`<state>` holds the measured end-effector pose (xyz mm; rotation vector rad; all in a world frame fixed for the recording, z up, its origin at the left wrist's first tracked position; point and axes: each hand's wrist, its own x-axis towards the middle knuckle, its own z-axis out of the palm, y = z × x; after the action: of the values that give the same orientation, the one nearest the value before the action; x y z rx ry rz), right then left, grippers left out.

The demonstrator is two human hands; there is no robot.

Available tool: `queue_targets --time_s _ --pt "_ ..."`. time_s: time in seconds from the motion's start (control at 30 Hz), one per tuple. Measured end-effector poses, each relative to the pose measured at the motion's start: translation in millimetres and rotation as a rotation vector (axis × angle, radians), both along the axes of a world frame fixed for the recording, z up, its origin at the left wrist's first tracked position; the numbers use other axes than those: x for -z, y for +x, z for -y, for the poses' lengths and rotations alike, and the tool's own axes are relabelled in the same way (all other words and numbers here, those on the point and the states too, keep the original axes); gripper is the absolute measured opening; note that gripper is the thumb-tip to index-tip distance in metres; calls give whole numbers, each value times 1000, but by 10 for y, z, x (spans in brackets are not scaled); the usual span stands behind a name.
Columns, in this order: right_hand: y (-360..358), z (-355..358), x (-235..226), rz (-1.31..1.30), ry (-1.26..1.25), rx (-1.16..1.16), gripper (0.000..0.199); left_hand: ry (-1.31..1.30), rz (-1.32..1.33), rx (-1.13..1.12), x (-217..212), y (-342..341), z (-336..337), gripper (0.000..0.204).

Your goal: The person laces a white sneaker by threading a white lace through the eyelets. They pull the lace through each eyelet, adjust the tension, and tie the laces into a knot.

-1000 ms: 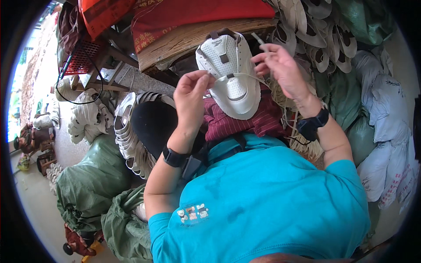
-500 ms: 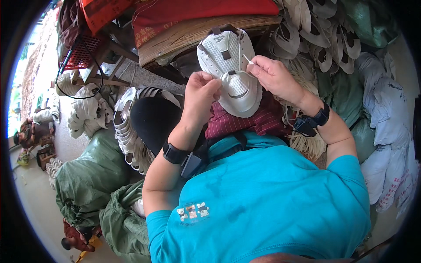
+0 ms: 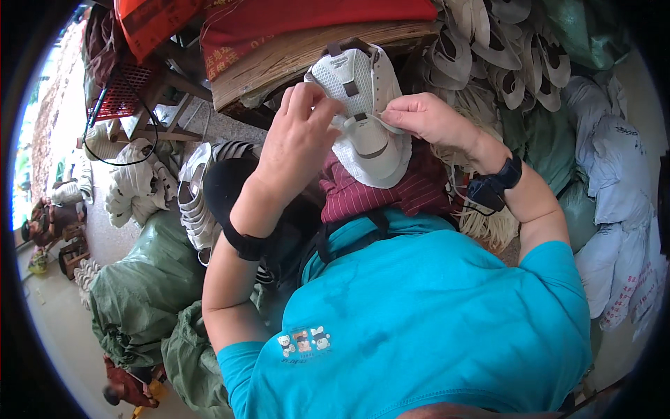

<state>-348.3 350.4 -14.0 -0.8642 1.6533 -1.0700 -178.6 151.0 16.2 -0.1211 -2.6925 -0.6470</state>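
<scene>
A white mesh shoe upper (image 3: 373, 146) with dark tabs on its tongue rests toe toward me on my maroon striped lap cloth, against the wooden table edge. My right hand (image 3: 429, 120) is closed in a pinch on the upper's right eyelet edge. Over the left eyelet edge, my left hand (image 3: 300, 133) is raised with curled, pinched fingers. Its fingertips are slightly blurred, and what they hold is hidden. Part of the left eyelet row lies behind that hand.
The wooden table (image 3: 314, 52) carries a red cloth (image 3: 307, 21). Many white shoe parts (image 3: 488, 56) hang at the upper right. Green sacks (image 3: 150, 279) lie at left, white sacks (image 3: 618, 188) at right. A red basket (image 3: 129, 87) stands upper left.
My left hand has moved up and turned over the left eyelets. The right hand has lowered slightly to the upper's right edge; the lace end it held is no longer visible.
</scene>
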Motion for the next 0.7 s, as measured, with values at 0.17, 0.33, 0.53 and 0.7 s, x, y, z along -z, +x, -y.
queue_targets --time_s 0.17,0.33,0.53,0.7 --pt "-38 120 -165 -12 89 -41 29 -55 105 68 -46 -93 83 35" --pt "95 232 -285 -851 35 -110 22 -102 170 23 -24 -146 79 26" --pt "102 367 -355 -1124 44 -372 18 74 99 -36 111 -90 83 17" --pt "137 386 -503 -1240 33 -541 16 348 38 -116 466 -208 61 14"
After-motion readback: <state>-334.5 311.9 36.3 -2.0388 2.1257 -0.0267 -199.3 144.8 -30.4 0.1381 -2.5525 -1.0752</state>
